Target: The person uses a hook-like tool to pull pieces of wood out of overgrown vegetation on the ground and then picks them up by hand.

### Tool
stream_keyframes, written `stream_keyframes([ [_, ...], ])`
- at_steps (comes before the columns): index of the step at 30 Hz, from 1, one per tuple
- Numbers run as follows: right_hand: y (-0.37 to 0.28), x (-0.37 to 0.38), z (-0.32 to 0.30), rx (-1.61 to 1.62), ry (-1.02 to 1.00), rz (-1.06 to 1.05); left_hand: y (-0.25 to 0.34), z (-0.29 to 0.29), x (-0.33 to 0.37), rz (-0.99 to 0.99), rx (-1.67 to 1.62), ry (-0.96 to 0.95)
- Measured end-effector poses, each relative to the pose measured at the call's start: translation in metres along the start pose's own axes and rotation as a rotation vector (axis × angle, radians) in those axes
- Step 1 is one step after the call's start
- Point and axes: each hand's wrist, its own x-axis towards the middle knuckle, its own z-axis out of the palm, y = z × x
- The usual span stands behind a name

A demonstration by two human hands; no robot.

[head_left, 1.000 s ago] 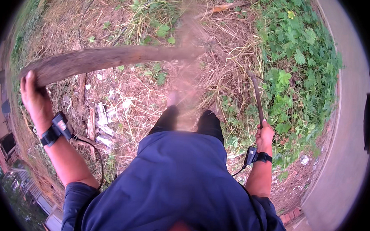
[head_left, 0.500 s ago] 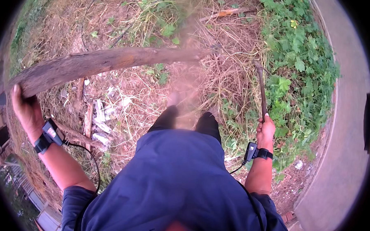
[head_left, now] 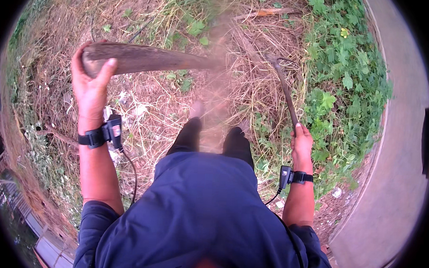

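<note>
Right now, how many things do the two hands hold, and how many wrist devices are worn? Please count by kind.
Log, in the left hand: 1
Long-handled tool, in the right hand: 1
Black wrist devices: 2
Total: 4

Probably an overgrown yard: dry grass [head_left: 144, 102], weeds [head_left: 346, 87], concrete path [head_left: 395, 156].

Outdoors in flat daylight, the ground is a mat of dry, straw-coloured grass and twigs [head_left: 143, 111], scattered with pale scraps of litter [head_left: 140, 110]. A patch of leafy green weeds [head_left: 343, 87] with one small yellow flower [head_left: 344, 32] borders it, just beside a smooth grey concrete path [head_left: 394, 180] curving along the right edge
</note>
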Motion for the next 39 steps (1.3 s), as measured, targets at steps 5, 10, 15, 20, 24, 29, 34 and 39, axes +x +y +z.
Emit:
stream_keyframes([
  [5,-0.015,0.005,0.023,-0.045,-0.059,0.017,-0.023,0.03,-0.015,-0.03,0.003,-0.081],
  [10,-0.039,0.008,0.026,-0.133,-0.106,-0.104,-0.033,0.016,-0.024,-0.007,0.007,-0.097],
  [15,-0.093,0.003,0.018,-0.374,-0.207,-0.179,-0.039,0.0,-0.037,-0.046,0.029,-0.056],
  [20,-0.164,-0.021,0.004,-0.387,-0.179,-0.348,-0.047,-0.011,-0.045,-0.075,0.006,-0.05],
  [24,-0.199,-0.036,0.012,-0.318,-0.064,-0.592,-0.051,-0.018,-0.048,-0.069,0.05,-0.054],
  [29,-0.218,-0.02,0.042,-0.652,0.028,-1.197,-0.057,-0.025,-0.052,-0.102,-0.02,-0.036],
  [34,-0.195,0.046,0.116,-0.071,-0.319,-0.707,-0.07,-0.044,-0.053,-0.111,0.028,-0.029],
  [39,-0.163,0.116,0.203,-0.396,-0.349,-0.608,-0.092,-0.07,-0.056,-0.238,-0.095,0.043],
])
